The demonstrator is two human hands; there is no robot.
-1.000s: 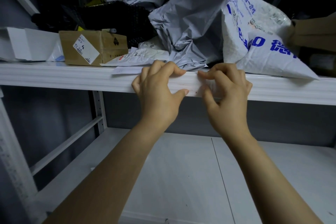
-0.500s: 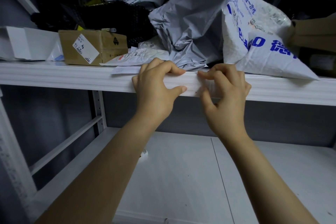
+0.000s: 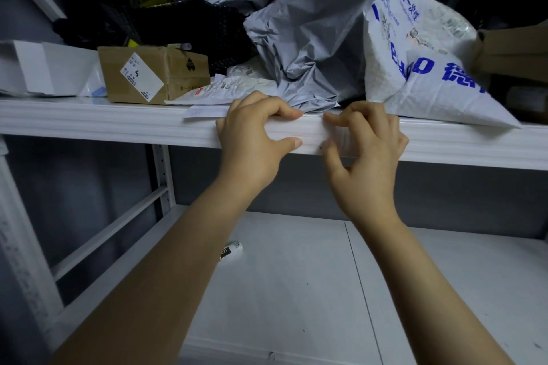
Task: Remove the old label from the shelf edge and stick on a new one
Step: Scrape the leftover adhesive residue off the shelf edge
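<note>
Your left hand (image 3: 252, 139) clamps the white ribbed metal shelf edge (image 3: 118, 124), fingers curled over, thumb under. Just beside, your right hand (image 3: 367, 154), in a curled grip, seems to pinch the pale glossy label (image 3: 341, 139) stuck on that edge; a crinkled grey plastic bag (image 3: 311, 38) crowds above, open room beneath

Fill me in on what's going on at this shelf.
A person is working at the front edge of the white metal shelf. The left hand grips that edge, while the right hand picks with curled fingers at a pale glossy label stuck there; it has not come off. A small curled sticker with black print lies on the lower shelf.
</note>
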